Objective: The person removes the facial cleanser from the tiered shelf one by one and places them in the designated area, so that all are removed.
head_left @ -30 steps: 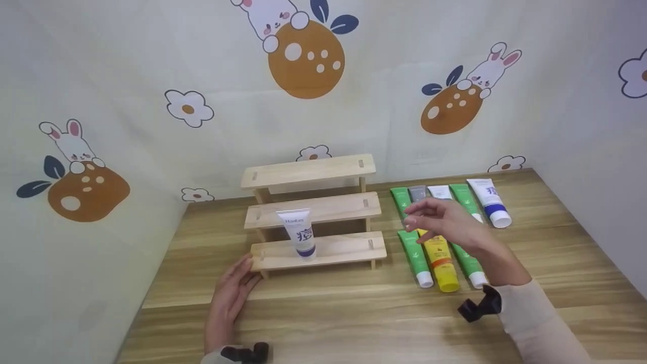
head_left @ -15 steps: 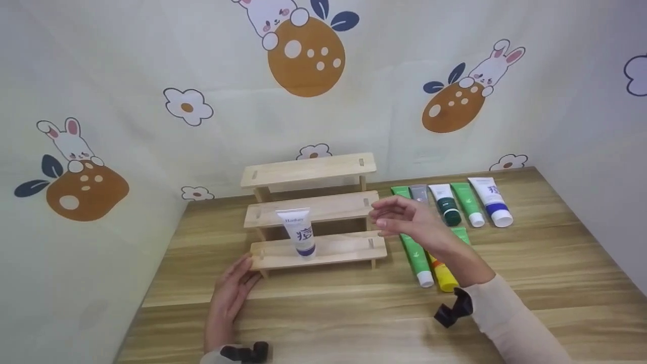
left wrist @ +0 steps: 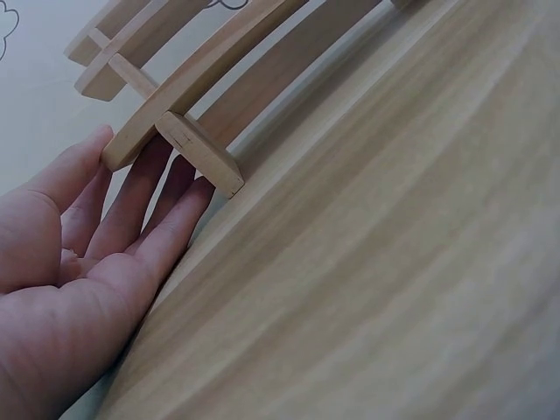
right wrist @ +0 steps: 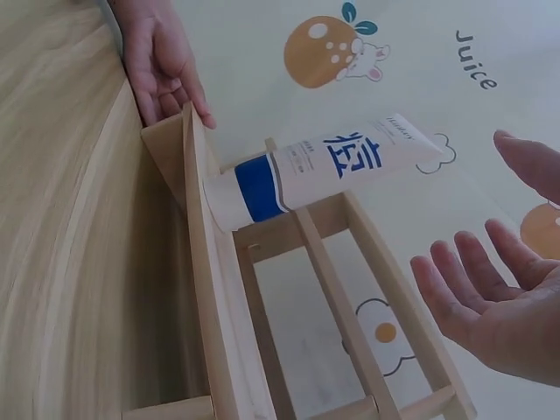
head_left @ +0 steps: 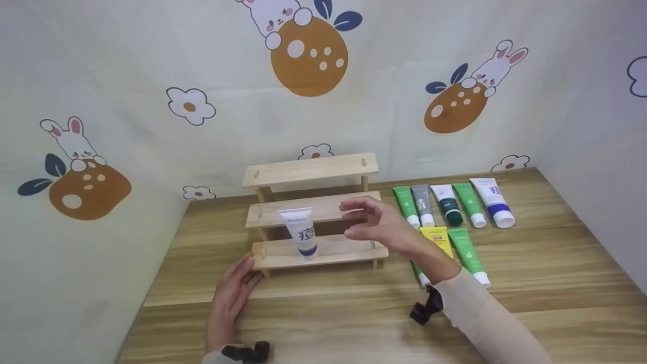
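A three-tier wooden display stand stands on the table. My left hand holds the left end of its lowest shelf; in the left wrist view the thumb lies against the board's end and the fingers reach underneath. On that shelf a white squeeze tube with a blue band stands upright on its cap, left of the middle. Right of this tube, my right hand hovers with fingers apart and nothing in them. The right wrist view has the tube a short way from those fingertips.
Several tubes lie in two rows to the right of the stand: green ones, a grey one, a dark green and white one, a larger white one and a yellow one. A printed curtain hangs behind.
My right hand has moved left from above the lying tubes to beside the standing tube, fingers still apart. My left hand has stayed at the shelf's end.
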Motion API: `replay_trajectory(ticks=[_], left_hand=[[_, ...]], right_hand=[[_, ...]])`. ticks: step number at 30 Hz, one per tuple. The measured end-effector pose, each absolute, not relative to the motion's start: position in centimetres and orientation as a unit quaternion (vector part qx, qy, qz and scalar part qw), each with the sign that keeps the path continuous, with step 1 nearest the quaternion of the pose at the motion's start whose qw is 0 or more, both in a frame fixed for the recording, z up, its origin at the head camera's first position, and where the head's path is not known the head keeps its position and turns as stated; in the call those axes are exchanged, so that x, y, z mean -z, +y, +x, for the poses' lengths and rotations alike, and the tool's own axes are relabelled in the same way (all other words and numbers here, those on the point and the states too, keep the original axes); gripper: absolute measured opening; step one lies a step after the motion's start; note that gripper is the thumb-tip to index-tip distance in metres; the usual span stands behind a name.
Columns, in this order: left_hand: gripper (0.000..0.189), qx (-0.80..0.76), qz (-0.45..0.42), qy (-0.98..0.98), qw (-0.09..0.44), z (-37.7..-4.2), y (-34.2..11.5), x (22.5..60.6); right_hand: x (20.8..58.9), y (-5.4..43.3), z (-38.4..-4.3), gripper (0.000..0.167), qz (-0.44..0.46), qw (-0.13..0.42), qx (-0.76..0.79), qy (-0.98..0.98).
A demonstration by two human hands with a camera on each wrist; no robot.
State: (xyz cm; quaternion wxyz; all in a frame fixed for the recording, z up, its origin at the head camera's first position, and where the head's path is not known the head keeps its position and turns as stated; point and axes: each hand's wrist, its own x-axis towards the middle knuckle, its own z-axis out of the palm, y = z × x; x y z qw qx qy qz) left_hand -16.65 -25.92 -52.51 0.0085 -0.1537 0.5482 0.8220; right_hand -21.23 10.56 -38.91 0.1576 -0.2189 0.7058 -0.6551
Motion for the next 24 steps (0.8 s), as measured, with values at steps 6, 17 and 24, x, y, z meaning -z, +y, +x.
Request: replay_trajectory(ticks=[6,17,24], left_hand=[[0.053,-0.814,-0.157,0.559,0.011,-16.7,-25.9,52.5],[0.039,-0.817,-0.152,0.556,0.013,-16.8,-26.0,52.5],[0.060,-0.807,-0.131,0.575,0.033,-16.9,-26.2,52.5]], right_hand=[[39.4,8.5,-21.5,0.061,-0.225,0.162,0.655,0.703],[40.3,5.6,-22.0,0.059,-0.218,0.146,0.665,0.700],[40.7,4.5,-22.2,0.057,-0.198,0.132,0.667,0.706]])
